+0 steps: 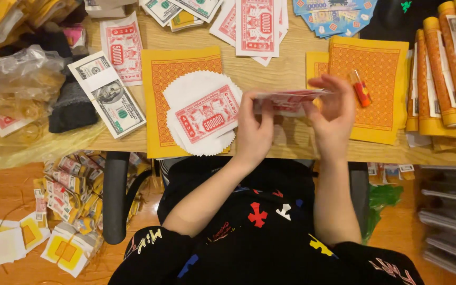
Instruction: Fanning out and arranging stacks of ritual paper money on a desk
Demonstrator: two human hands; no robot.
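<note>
My left hand (253, 132) and my right hand (333, 119) together hold a thin stack of red-and-white paper notes (286, 100), edge-on to the camera, above the wooden table's (291, 68) front edge. The left hand grips the stack's left end and the right hand pinches its right end with fingers spread. To the left lies a red note (207, 113) on round white scalloped paper (186, 89), which rests on a yellow-orange sheet (157, 105).
A second yellow-orange sheet (376, 74) carries a small orange lighter (361, 89). Rolled yellow bundles (444, 74) crowd the right. Green banknote-style stacks (106, 95), more red notes (257, 26), plastic bags (17, 84) and floor bundles (69, 190) surround the table.
</note>
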